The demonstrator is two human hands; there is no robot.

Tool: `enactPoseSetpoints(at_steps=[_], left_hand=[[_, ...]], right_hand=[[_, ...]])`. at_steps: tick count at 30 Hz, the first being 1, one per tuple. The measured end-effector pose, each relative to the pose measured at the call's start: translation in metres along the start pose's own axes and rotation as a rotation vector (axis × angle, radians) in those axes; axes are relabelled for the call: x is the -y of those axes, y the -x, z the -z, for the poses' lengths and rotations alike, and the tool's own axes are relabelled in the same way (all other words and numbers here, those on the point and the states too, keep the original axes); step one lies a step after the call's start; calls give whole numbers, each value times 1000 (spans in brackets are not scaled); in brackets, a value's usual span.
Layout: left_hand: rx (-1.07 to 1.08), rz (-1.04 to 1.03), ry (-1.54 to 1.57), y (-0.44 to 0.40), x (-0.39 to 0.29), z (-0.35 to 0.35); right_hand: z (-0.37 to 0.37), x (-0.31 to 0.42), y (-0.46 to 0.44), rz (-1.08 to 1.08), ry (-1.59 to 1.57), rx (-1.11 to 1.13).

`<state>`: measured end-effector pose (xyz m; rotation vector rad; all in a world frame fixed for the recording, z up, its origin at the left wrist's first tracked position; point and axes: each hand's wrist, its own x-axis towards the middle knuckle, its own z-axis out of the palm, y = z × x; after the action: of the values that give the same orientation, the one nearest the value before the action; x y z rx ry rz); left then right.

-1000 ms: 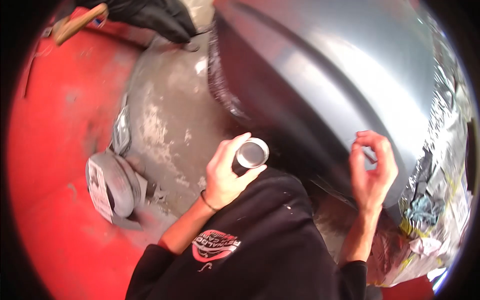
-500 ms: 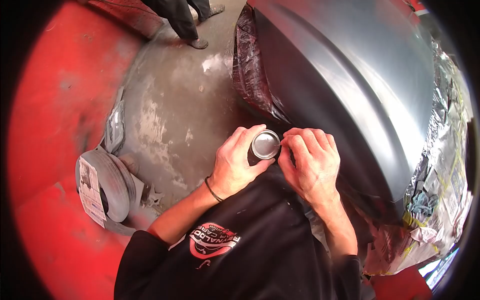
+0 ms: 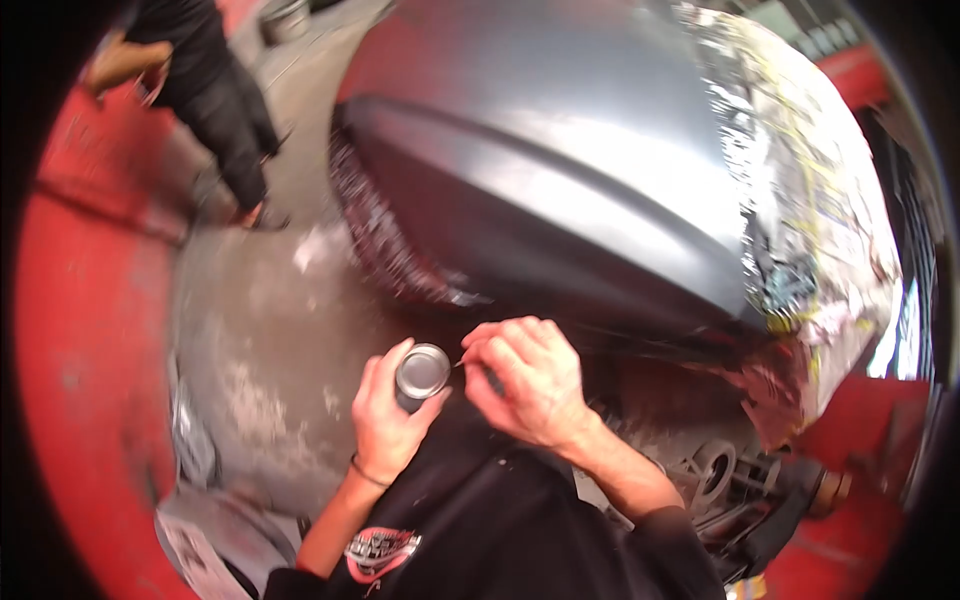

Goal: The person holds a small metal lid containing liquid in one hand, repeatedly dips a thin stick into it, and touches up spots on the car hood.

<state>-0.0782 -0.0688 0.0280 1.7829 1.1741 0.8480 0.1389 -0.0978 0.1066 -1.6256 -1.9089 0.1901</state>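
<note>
My left hand [image 3: 388, 405] is wrapped round a small dark can [image 3: 423, 371] whose round silver top faces up. Close by on the can's right side, my right hand [image 3: 525, 380] has its fingers pinched together. A thin light sliver shows at those fingertips, pointing toward the can's rim; what it is I cannot make out. Both hands are held in front of my black shirt [image 3: 480, 500]. Beyond them lies a dark grey car hood [image 3: 560, 180], apart from my hands.
Newspaper and tape masking [image 3: 820, 200] covers the car on the right. Crinkled plastic [image 3: 385, 235] hangs along the hood's left edge. Another person [image 3: 215, 100] stands at the upper left. A tire [image 3: 215, 535] lies at the lower left, and grey parts [image 3: 715, 470] sit at the lower right.
My view has swung, so the hood and both hands appear further left. More of the other person shows. The right hand's fingertips have come slightly away from the can.
</note>
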Motion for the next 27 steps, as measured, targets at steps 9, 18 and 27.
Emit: enactPoseSetpoints(at_steps=[9, 18, 27], left_hand=[[-35, -2, -21, -45, 13, -12], [-152, 213, 127, -92, 58, -11], [-66, 219, 111, -149, 113, 18]], right_hand=[[38, -79, 77, -550, -407, -144], [-19, -138, 302, -1315, -281, -278], [20, -165, 246, -1217, -32, -850]])
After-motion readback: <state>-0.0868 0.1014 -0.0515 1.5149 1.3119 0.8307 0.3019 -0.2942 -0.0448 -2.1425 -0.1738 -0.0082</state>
